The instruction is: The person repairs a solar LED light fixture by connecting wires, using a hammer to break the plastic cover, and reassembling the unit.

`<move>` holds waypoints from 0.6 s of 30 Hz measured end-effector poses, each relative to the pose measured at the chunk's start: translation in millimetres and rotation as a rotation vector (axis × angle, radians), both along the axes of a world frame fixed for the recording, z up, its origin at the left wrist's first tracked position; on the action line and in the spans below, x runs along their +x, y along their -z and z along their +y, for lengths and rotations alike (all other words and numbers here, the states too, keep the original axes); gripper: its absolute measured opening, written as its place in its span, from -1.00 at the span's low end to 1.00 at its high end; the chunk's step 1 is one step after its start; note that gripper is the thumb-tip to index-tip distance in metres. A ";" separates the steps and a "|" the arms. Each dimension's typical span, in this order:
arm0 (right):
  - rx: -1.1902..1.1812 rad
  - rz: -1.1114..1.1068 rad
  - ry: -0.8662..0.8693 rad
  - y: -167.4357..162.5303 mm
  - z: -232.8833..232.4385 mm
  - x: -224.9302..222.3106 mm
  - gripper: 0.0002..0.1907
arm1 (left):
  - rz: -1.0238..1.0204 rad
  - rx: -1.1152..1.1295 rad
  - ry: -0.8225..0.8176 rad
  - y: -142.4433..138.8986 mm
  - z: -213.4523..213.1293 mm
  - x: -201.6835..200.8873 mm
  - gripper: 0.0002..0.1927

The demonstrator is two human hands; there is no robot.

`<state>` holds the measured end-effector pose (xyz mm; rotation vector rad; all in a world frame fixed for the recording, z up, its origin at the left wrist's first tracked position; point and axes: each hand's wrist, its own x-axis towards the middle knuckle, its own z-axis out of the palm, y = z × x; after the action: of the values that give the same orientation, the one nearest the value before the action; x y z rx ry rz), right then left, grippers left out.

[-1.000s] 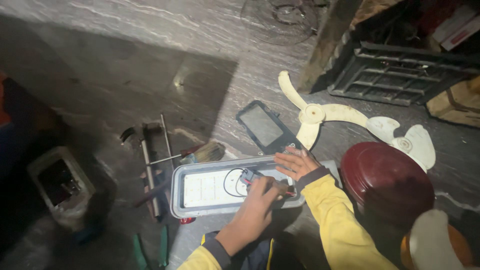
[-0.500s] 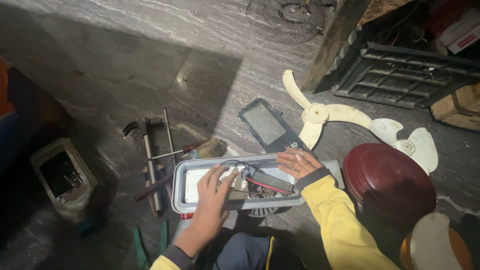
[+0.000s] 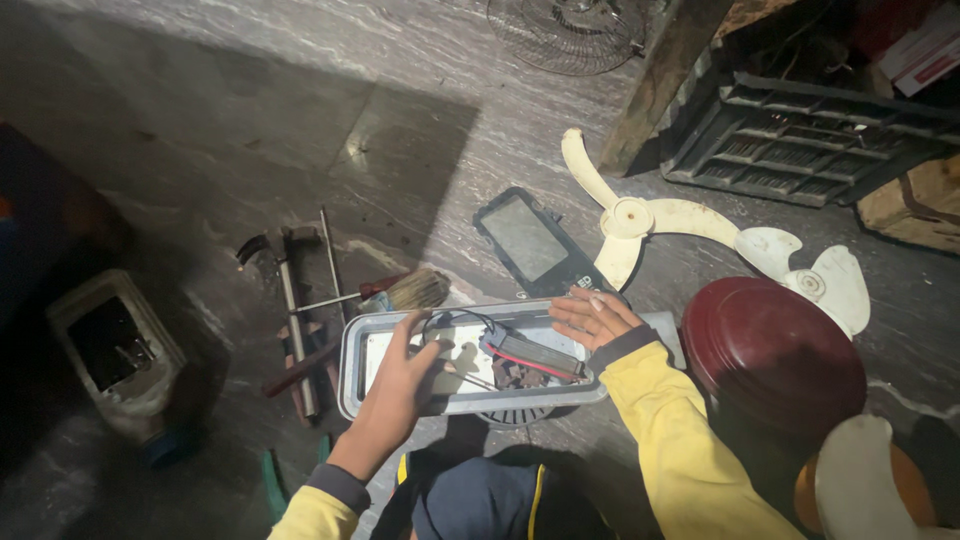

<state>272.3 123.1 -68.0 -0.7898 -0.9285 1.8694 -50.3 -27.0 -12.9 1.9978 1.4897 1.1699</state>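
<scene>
Both hands [image 3: 400,375] [image 3: 590,315] in grey housing [image 3: 350,365]; battery pack [image 3: 535,355], wires inside.

A grey oblong casing [image 3: 352,372] is lying open-side up on the floor, under both grips. Inside it, a white panel [image 3: 462,352], a looping black wire [image 3: 455,318] and a dark battery block [image 3: 535,355] are showing.

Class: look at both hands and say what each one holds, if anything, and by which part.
Neither clearly grips anything. The left hand reaches into the open grey casing; the right hand rests on its far rim.
</scene>
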 end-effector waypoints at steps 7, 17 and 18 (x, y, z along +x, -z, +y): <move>-0.017 0.001 0.000 1.2 -0.3 0.6 -0.57 | -0.155 -0.086 0.001 -6.0 -6.5 4.3 -0.69; -0.205 0.202 0.004 3.5 8.4 6.3 -0.33 | -0.253 -0.035 0.086 -8.3 -6.6 45.2 -0.73; -0.186 0.198 -0.001 3.8 7.8 6.5 -0.33 | -0.312 -0.037 0.048 -5.5 -3.8 51.3 -0.79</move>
<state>278.7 130.9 -71.8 -0.6976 -0.6379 2.0141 1.0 -30.8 -7.4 1.7221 1.2893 1.3503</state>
